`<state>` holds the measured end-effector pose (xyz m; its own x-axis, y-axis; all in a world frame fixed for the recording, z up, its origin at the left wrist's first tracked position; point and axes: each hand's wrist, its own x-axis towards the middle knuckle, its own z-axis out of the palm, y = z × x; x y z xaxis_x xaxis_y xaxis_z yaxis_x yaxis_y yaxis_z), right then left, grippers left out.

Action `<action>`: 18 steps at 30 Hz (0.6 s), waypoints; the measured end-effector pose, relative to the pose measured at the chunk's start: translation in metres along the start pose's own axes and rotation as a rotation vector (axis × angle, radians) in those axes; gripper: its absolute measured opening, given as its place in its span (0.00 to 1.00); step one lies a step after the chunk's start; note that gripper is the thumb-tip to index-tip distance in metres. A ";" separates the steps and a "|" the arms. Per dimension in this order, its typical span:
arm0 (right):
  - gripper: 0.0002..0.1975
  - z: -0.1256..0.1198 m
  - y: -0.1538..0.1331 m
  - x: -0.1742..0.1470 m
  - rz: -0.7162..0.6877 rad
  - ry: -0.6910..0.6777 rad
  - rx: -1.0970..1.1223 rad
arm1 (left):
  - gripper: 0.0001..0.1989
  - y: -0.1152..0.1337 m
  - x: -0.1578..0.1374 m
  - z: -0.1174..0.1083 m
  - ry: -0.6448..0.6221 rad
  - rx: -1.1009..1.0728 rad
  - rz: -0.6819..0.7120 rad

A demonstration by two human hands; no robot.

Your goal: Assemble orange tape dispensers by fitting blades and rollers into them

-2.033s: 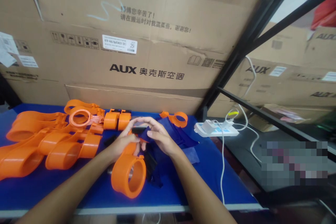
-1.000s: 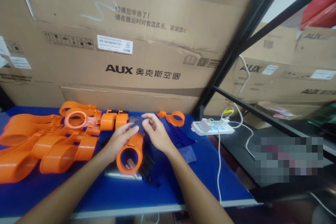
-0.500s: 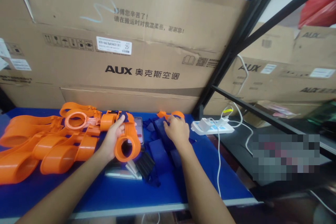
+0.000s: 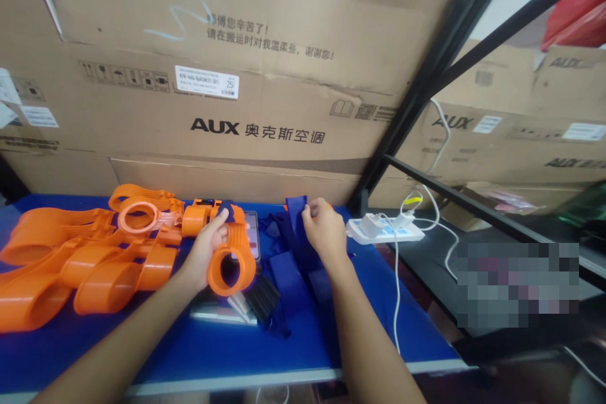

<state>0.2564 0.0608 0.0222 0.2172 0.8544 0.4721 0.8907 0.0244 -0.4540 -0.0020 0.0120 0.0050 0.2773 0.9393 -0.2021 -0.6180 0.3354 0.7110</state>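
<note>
My left hand (image 4: 211, 245) is closed around an orange plastic piece with a round ring end (image 4: 231, 268); a bit of dark blue cloth shows under the thumb. In my right hand (image 4: 324, 227), thumb and fingers pinch the upper end of a dark blue fabric strip (image 4: 297, 218), lifted off a loose heap of such strips (image 4: 286, 271). Some orange plastic shows behind the right hand, mostly hidden. A phone (image 4: 252, 233) with a lit screen lies partly covered behind the left hand's piece.
Several orange ringed pieces (image 4: 101, 278) cover the left of the blue table (image 4: 189, 360). A black ribbed object (image 4: 262, 297) lies near the strips. A white power strip (image 4: 386, 227) with cables sits at right. Cardboard boxes (image 4: 265, 101) stand behind, beside a black metal frame (image 4: 416, 113).
My right hand has raised the end of a blue fabric strip from the heap and shifted slightly right. My left hand keeps its hold on the orange piece, nearly still.
</note>
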 end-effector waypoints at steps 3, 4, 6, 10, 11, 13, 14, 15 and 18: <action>0.15 0.007 -0.006 -0.003 -0.116 -0.032 0.396 | 0.27 -0.002 -0.001 0.001 -0.024 0.001 -0.001; 0.16 0.011 -0.010 -0.006 -0.135 -0.061 0.513 | 0.27 -0.003 -0.001 0.002 -0.034 -0.003 0.006; 0.18 0.020 -0.018 -0.012 -0.160 -0.145 0.696 | 0.25 -0.006 0.000 0.003 -0.050 -0.012 0.030; 0.14 0.031 -0.040 -0.029 -0.205 -0.229 0.879 | 0.20 -0.008 0.002 0.003 -0.073 -0.022 0.054; 0.13 0.031 -0.045 -0.033 -0.221 -0.264 0.903 | 0.20 -0.008 0.002 0.003 -0.078 -0.022 0.057; 0.13 0.028 -0.053 -0.039 -0.247 -0.346 0.953 | 0.21 -0.008 0.003 0.002 -0.083 -0.025 0.069; 0.14 0.026 -0.056 -0.041 -0.254 -0.390 0.974 | 0.22 -0.008 0.003 0.001 -0.085 -0.026 0.076; 0.16 0.024 -0.059 -0.043 -0.254 -0.435 0.993 | 0.23 -0.007 0.004 0.001 -0.086 -0.028 0.083; 0.19 0.019 -0.062 -0.044 -0.222 -0.538 1.033 | 0.24 -0.007 0.004 0.000 -0.086 -0.039 0.093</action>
<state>0.1843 0.0314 0.0150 -0.3170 0.8809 0.3514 0.0891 0.3965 -0.9137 0.0033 0.0135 -0.0007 0.2785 0.9574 -0.0762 -0.6719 0.2509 0.6968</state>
